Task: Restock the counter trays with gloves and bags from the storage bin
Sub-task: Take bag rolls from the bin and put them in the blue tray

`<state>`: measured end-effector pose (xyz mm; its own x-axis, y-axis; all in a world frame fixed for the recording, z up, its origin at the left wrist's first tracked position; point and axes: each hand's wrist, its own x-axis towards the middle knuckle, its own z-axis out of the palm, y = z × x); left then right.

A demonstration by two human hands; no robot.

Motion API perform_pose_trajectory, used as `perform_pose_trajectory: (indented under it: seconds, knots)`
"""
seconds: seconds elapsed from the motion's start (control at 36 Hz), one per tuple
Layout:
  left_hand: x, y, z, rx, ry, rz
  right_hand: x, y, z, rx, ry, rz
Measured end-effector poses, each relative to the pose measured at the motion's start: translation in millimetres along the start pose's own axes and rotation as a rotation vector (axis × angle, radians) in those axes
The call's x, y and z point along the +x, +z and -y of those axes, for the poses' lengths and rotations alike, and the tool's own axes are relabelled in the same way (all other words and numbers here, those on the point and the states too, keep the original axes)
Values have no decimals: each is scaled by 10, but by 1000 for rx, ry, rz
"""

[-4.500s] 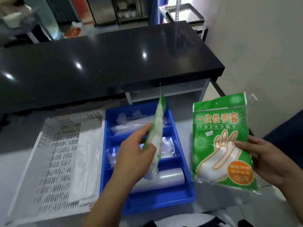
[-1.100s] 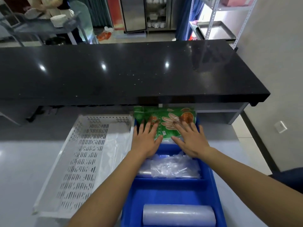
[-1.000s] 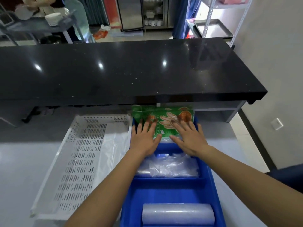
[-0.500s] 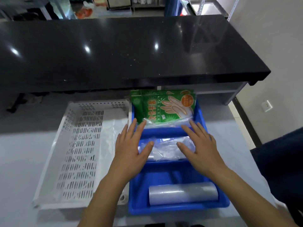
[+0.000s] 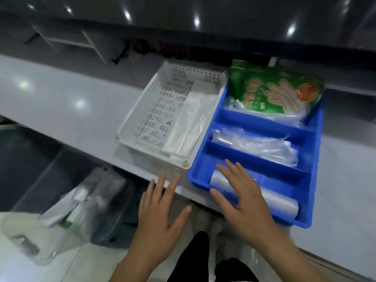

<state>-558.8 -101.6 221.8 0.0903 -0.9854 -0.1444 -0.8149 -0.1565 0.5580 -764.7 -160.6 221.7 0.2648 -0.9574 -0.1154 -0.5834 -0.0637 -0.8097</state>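
Note:
A blue divided tray [image 5: 314, 137] sits on the grey counter. Its far compartment holds green glove packs [image 5: 274, 92], the middle one clear plastic bags [image 5: 256, 144], the near one a roll of clear bags [image 5: 272, 202]. My right hand [image 5: 242, 198] hovers open over the tray's near left corner and holds nothing. My left hand [image 5: 160, 212] is open with spread fingers, in front of the counter edge, and holds nothing. A white perforated tray [image 5: 142, 119] lies left of the blue one with flat clear bags [image 5: 189, 125] along its right side.
A dark storage bin [image 5: 114, 224] with packets and clear plastic stands on the floor at the lower left, below the counter edge. A black raised countertop [image 5: 203, 15] overhangs the back. My dark trouser legs and shoes show at the bottom.
Both hands have drawn back from the tray's middle toward me and lie open. The view has swung down and left, and the floor bin has come into sight.

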Motion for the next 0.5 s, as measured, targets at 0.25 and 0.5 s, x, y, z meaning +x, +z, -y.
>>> perform_pose_trajectory:
  seconds: [0.25,0.5]
  knots:
    - [-1060,-393,827,-30,-453,-38,-72,835,696,-248,-273,468]
    - [-1512,-558,1752,-125,-552,-23,-248,1975,1047,-414,-329,791]
